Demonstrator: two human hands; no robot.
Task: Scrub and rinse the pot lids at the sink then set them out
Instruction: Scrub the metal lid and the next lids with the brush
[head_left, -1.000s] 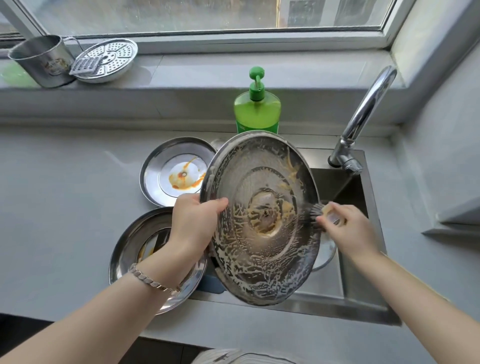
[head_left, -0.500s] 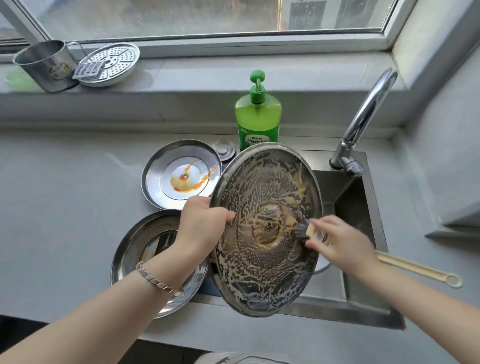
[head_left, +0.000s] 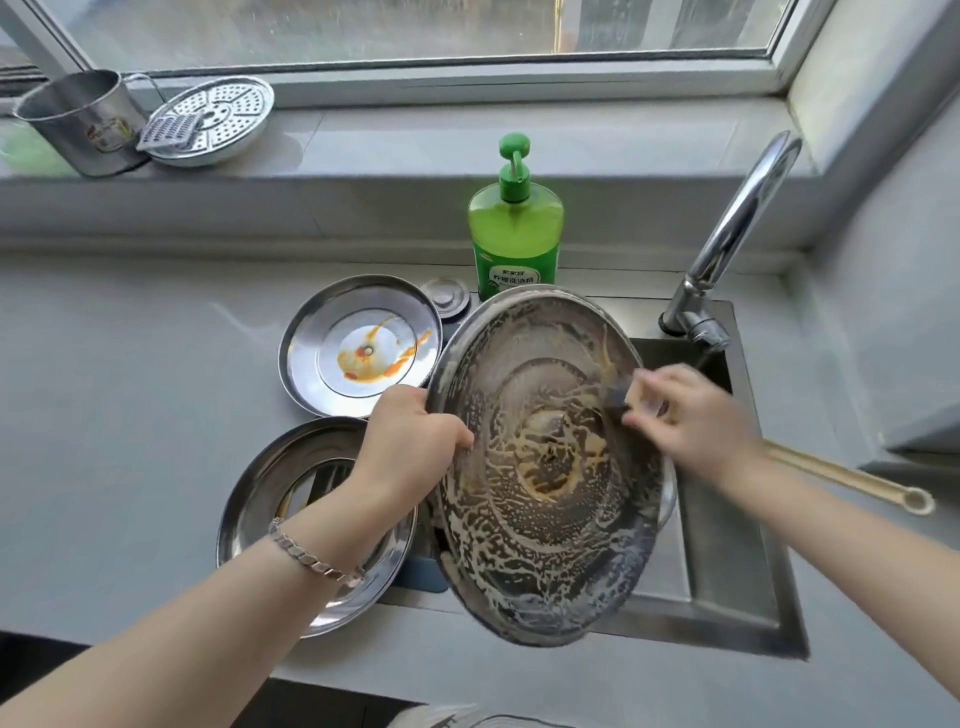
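Observation:
A large steel pot lid (head_left: 540, 545), its underside smeared with foam and yellow-brown residue, is tilted above the sink (head_left: 727, 587). My left hand (head_left: 410, 441) grips its left rim. My right hand (head_left: 685, 415) holds a long-handled dish brush (head_left: 841, 480) and presses the dark bristles on the lid's upper right. Two more steel lids lie on the counter to the left: one with orange sauce stains (head_left: 358, 345) and one nearer me (head_left: 270, 499), partly hidden by my left arm.
A green dish soap bottle (head_left: 515, 234) stands behind the sink beside a small sink plug (head_left: 445, 295). The chrome faucet (head_left: 737, 228) arches at the right. On the windowsill sit a steel cup (head_left: 88, 124), a perforated steamer plate (head_left: 218, 122) and a small grater (head_left: 169, 132).
My right hand with the brush has moved from the lid's right edge in across the centre and back up to the upper right. The lid sits a bit lower in view.

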